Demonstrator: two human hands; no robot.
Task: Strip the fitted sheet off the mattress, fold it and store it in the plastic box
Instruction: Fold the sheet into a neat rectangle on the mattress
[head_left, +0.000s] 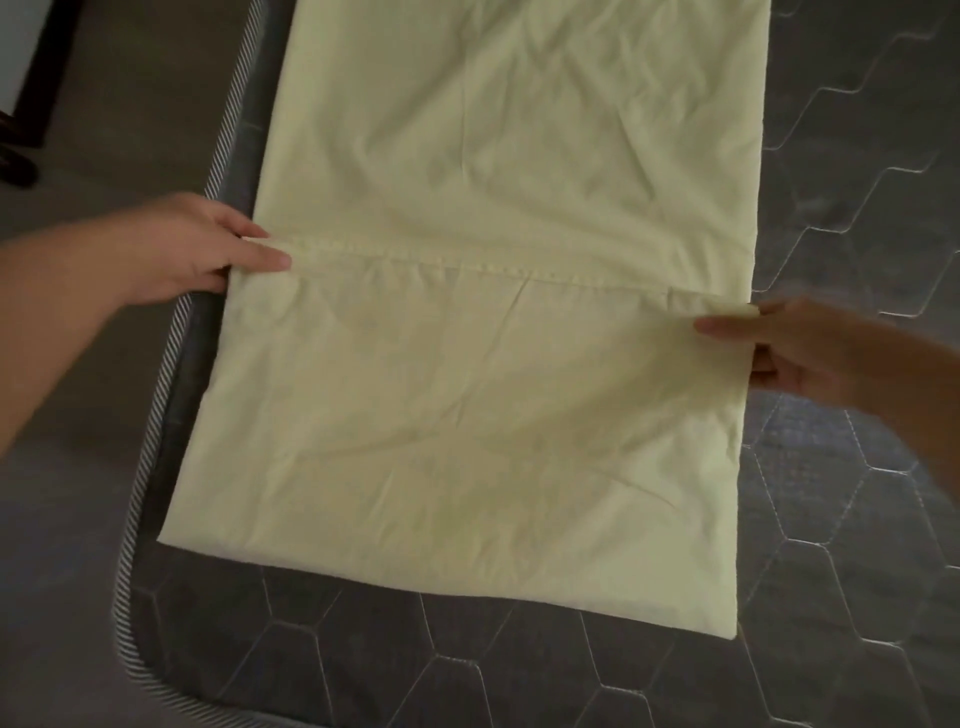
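The pale yellow fitted sheet (493, 171) lies as a long folded strip on the bare grey quilted mattress (857, 545). Its near end is doubled over onto the strip, and the hemmed edge of that flap runs across the strip between my hands. My left hand (197, 249) pinches the flap's left corner, thumb on top and fingers underneath. My right hand (789, 343) pinches the right corner the same way. The plastic box is not in view.
The mattress's striped piping edge (156, 415) runs down the left side, with grey-brown floor (78, 571) beyond it. A dark piece of furniture (36, 78) stands at the upper left corner.
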